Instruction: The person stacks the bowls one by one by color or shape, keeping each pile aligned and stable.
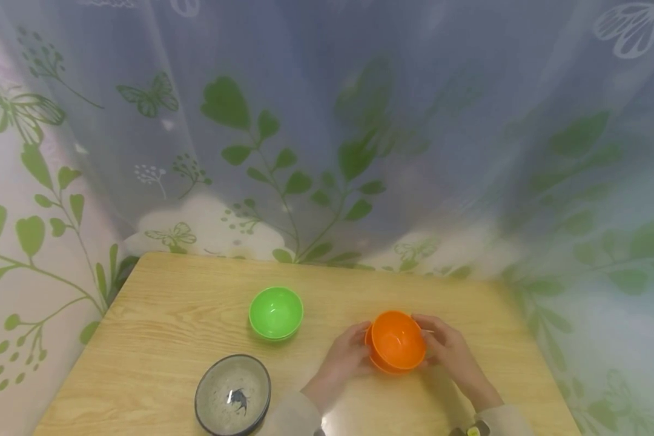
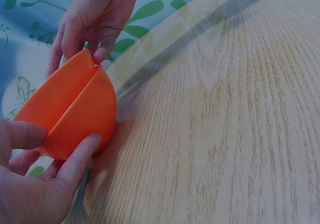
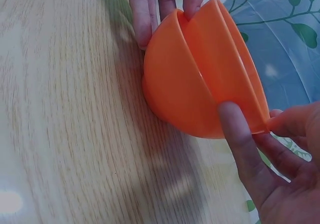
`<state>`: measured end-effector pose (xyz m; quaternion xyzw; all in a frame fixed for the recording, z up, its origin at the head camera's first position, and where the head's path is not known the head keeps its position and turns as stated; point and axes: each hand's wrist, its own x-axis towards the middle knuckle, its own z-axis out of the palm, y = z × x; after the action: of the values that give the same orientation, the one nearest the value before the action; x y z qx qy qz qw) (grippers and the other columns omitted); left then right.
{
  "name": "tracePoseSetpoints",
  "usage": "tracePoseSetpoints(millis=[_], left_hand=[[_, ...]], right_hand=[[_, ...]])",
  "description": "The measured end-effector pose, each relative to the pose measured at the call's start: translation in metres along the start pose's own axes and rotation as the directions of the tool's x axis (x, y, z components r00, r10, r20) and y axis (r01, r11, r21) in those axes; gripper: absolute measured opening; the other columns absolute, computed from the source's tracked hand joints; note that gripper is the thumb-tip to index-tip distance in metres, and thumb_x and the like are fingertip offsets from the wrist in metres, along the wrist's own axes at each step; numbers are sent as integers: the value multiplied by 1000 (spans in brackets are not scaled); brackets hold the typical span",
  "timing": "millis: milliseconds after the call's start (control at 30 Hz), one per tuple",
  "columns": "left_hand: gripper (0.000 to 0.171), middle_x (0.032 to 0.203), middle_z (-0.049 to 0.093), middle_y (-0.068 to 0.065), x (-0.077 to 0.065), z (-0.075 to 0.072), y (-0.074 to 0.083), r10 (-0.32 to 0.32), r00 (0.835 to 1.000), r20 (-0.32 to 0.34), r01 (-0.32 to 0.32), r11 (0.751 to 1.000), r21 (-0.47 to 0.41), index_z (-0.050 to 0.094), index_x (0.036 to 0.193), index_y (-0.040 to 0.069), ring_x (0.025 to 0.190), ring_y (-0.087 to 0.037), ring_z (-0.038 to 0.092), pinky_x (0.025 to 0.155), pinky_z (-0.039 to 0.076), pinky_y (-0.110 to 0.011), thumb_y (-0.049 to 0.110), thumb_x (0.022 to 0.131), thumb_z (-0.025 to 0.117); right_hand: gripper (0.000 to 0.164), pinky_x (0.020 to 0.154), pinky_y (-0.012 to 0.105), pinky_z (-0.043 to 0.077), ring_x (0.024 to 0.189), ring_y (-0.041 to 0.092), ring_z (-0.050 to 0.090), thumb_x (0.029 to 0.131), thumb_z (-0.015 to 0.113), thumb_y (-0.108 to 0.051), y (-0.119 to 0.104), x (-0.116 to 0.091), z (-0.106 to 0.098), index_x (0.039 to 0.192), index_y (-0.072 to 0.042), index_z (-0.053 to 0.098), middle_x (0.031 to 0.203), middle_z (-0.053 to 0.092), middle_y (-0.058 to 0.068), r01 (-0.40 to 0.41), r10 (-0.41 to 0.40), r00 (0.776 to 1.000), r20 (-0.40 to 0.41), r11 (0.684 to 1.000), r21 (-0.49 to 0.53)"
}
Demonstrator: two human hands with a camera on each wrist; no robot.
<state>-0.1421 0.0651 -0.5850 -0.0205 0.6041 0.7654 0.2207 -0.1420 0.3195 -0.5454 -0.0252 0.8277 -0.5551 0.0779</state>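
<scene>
Two orange bowls are nested one in the other, with a gap between their rims. The inner bowl (image 3: 230, 68) sits tilted inside the outer bowl (image 3: 170, 83), which is close over the wooden table (image 1: 158, 339). My left hand (image 1: 344, 358) grips the stack from the left, its thumb pressed to the outer bowl's side and a finger at the rims in the left wrist view. On the other side my right hand (image 1: 453, 352) holds the inner bowl at its rim, thumb against its wall and fingers behind.
A green bowl (image 1: 276, 312) stands left of the orange ones, toward the back of the table. Nearer the front left is a grey bowl (image 1: 223, 387) with a dark rim and a dark figure inside. A leaf-printed curtain (image 1: 305, 121) hangs behind the table's back edge.
</scene>
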Motion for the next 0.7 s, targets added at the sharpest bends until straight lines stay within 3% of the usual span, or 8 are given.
tracePoseSetpoints(millis=[300, 700], left_hand=[[63, 168, 46, -24, -2, 1, 2, -16, 1000, 9, 16, 1000, -10, 48, 163, 8, 136, -42, 65, 99, 68, -50, -3, 102, 59], [58, 167, 49, -22, 2, 1, -1, -21, 1000, -21, 20, 1000, -13, 51, 161, 7, 138, -44, 63, 95, 69, -50, 1, 104, 58]], right_hand=[[41, 69, 40, 71, 115, 7, 69, 113, 56, -5, 1, -1, 4, 154, -1, 56, 157, 55, 31, -19, 19, 1000, -3, 1000, 19], [41, 67, 40, 71, 117, 12, 72, 113, 57, -7, 4, -2, 7, 153, 2, 55, 158, 53, 34, 2, -3, 1000, 20, 1000, 29]])
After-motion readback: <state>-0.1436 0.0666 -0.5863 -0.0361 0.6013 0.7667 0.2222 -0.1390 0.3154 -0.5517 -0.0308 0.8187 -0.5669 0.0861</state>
